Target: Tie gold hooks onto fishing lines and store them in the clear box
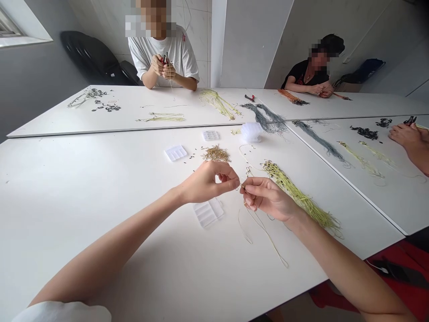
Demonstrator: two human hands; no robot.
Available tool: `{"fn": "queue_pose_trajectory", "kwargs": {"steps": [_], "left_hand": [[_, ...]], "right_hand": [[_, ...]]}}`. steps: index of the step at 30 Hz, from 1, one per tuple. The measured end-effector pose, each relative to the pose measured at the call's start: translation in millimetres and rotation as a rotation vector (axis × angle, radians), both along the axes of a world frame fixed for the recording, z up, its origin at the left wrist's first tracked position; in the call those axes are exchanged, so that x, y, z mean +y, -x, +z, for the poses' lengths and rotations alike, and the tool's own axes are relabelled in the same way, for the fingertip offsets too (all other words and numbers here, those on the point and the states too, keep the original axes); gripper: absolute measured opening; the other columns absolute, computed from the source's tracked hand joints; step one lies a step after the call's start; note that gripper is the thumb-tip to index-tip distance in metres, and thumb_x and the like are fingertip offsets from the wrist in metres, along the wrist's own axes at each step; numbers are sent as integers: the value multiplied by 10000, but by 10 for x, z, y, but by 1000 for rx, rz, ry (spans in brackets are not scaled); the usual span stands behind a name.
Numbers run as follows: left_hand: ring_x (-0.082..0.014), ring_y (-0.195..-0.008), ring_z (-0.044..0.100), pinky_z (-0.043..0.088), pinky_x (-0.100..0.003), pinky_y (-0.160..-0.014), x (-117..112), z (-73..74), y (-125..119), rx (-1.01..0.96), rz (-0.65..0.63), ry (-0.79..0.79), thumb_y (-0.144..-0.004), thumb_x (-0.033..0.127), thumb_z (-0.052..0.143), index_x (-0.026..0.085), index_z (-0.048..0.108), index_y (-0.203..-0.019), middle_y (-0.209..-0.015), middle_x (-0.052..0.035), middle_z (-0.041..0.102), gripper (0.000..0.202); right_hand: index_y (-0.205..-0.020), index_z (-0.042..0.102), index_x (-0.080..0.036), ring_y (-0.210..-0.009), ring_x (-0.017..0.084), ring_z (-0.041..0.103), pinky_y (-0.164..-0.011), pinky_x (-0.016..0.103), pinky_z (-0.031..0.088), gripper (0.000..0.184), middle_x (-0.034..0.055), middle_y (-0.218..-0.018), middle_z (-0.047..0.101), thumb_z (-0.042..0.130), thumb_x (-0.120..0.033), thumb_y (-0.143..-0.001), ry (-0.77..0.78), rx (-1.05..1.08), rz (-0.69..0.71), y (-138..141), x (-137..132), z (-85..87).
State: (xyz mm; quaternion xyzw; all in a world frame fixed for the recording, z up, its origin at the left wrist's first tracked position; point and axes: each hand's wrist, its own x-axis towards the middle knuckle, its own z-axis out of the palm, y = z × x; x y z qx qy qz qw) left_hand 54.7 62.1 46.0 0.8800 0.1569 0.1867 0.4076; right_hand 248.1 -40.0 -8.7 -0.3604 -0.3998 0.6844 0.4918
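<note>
Now — thin wire (pixel 242 187) between left hand (pixel 209 182) and right hand (pixel 268 199)

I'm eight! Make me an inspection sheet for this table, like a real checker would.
surface: white table, made of joined panels
job's things: thin strand pinched between both hands; yellow-green cords beside the right hand; gold pieces in a small pile
clutter: white plastic compartment boxes; grey cords
grippers: left hand and right hand, fingertips pinching
cables: nothing seen
surroundings: co-worker in white and co-worker in black, seated across the table
</note>
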Motion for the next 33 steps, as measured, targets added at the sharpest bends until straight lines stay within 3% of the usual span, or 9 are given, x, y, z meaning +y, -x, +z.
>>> {"fn": "queue_pose_trajectory", "kwargs": {"steps": [18, 33], "left_hand": [[-131, -768, 589, 466, -251, -685, 17, -39, 6, -6, -31, -23, -873, 239, 586, 177, 709, -833, -824, -27, 662, 143], [-123, -686, 592, 489, -253, -675, -14, -34, 27, 0, -208, -178, -856, 185, 588, 169, 724, -834, -766, -43, 660, 138]], "right_hand": [[-842, 701, -162, -522, 93, 464, -497, 238, 346, 78, -26, -554, 525, 704, -227, -799, -17, -91, -56, 9, -33, 18], [-756, 652, -166, -536, 92, 406, -494, 249, 310, 127, -23, -602, 494, 705, -271, -806, -99, -304, -18, 57, -70, 60]]}}
